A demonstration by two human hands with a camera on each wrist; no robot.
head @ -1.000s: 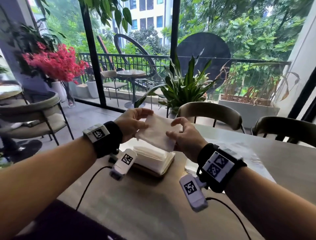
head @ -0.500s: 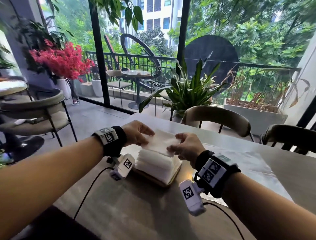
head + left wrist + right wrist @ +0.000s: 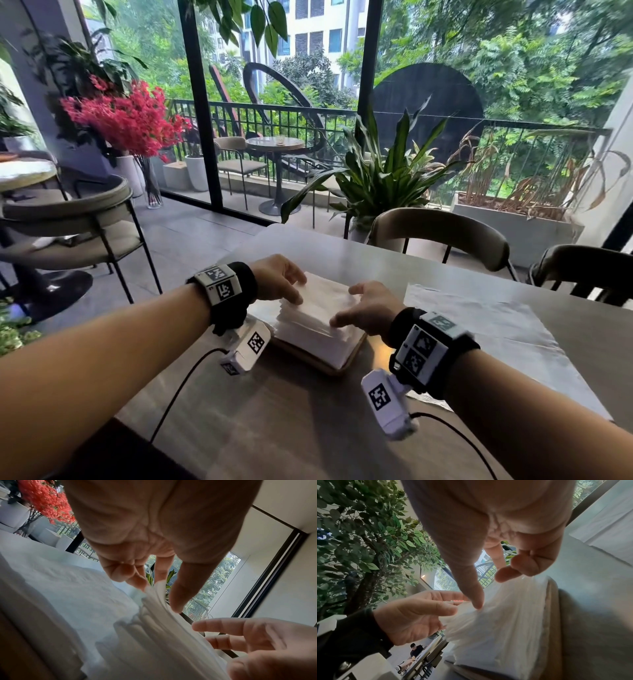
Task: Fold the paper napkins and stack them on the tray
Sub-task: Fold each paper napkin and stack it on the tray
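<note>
A tall stack of folded white napkins [image 3: 318, 318] sits on a wooden tray [image 3: 346, 363] on the table. My left hand [image 3: 298, 291] reaches over the stack's far left corner, fingers resting on the top napkin and thumb against the side. In the left wrist view the left hand [image 3: 157, 592] has its fingers straight and the napkin corner lies loosely between them. My right hand [image 3: 346, 308] hovers at the stack's near right side with fingers spread. In the right wrist view its thumb tip touches the top napkin [image 3: 505, 622].
Flat unfolded napkins [image 3: 479, 329] lie on the table to the right of the tray. Two chairs [image 3: 442, 233] [image 3: 582, 270] stand at the far side of the table [image 3: 274, 411]. Another chair [image 3: 68, 219] is off to the left. Cables trail from both wrist cameras.
The folded napkin that both hands held in the air has come down onto the stack. Both hands have loosened and now lie on or beside it.
</note>
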